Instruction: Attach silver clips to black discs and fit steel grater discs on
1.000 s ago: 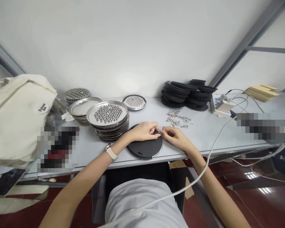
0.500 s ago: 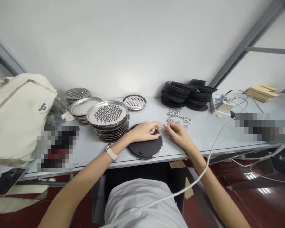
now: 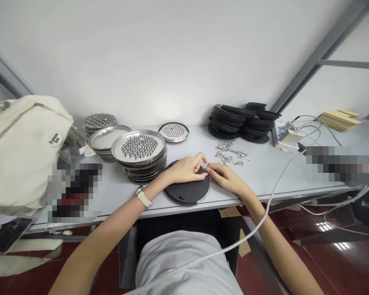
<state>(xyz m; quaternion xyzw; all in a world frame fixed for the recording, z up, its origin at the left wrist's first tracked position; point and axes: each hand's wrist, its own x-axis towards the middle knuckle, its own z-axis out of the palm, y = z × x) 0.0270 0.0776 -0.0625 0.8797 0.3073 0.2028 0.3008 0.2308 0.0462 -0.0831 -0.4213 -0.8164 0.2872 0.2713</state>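
Observation:
A flat black round lid (image 3: 187,190) lies on the table in front of me, with a thin shiny rim at its right. Across its upper part rests my left hand (image 3: 190,169), fingers curled at the lid's upper right edge, index finger raised. My right hand (image 3: 223,176) pinches a small metal wire clip (image 3: 204,168) at that same edge, close to the left fingertips. The fingers partly cover the clip, so whether it is fixed to the lid cannot be told. Several loose wire clips (image 3: 230,155) lie scattered just beyond the right hand.
Stacked round metal graters (image 3: 140,147) and a pile of metal plates (image 3: 110,138) stand left. A finer grater (image 3: 174,132) lies at the back. Black round parts (image 3: 230,119) are piled back right, beside a power strip (image 3: 284,137). A white cable (image 3: 272,200) crosses in front.
My right hand has moved left, bringing the wire clip to the lid's edge. The left index finger has lifted slightly. The lid has hardly shifted.

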